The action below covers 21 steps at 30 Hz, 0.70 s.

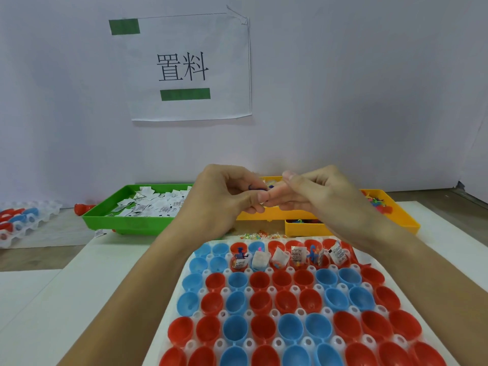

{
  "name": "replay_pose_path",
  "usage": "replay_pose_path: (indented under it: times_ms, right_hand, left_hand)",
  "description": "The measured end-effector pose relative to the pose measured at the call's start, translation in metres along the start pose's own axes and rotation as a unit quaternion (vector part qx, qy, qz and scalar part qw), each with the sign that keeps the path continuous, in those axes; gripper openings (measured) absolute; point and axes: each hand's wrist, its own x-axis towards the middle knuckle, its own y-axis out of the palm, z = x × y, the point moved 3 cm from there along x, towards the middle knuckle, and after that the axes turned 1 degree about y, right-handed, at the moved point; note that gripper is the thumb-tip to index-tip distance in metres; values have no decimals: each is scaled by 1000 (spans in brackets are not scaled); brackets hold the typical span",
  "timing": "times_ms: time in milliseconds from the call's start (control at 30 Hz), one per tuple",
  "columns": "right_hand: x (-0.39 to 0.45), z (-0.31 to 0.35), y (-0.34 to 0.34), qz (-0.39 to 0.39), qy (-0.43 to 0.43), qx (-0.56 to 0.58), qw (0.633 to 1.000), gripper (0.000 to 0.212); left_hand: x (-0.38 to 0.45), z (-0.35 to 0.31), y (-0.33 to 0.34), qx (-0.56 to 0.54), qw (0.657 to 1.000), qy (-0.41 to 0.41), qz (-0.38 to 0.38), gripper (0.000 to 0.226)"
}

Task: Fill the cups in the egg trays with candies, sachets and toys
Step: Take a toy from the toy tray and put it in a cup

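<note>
A white egg tray (375,262) lies in front of me, full of red and blue cups (260,281). Several cups in the far rows hold white sachets (298,252) and small toys (240,252); the nearer rows look bare. Both hands are raised together above the tray's far edge. My left hand (227,191) pinches a small dark blue toy (257,188) in its curled fingers. My right hand (314,192) meets it fingertip to fingertip, fingers bent; what it holds is hidden.
A green tray (126,220) of white sachets stands at the back left. Yellow trays (404,217) with coloured toys stand behind my hands. Loose candies (261,235) lie just past the egg tray. Another egg tray (23,220) with cups sits far left.
</note>
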Motion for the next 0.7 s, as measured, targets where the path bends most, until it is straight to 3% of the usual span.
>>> replay_pose_path:
  times_ms: [167, 267, 367, 700]
  right_hand:
    - [-1, 3, -6, -15, 7, -50, 999, 36]
    - [0, 4, -14, -31, 3, -66, 997, 35]
    - [1, 3, -20, -41, 3, -66, 997, 36]
    - [2, 0, -29, -65, 8, -109, 992, 37]
  left_hand:
    - [1, 15, -16, 92, 993, -49, 58, 8]
    - [-2, 27, -27, 232, 960, -84, 134, 17]
    - [-8, 36, -30, 300, 921, -136, 206, 25]
    - [-11, 40, -27, 362, 890, -169, 221, 18]
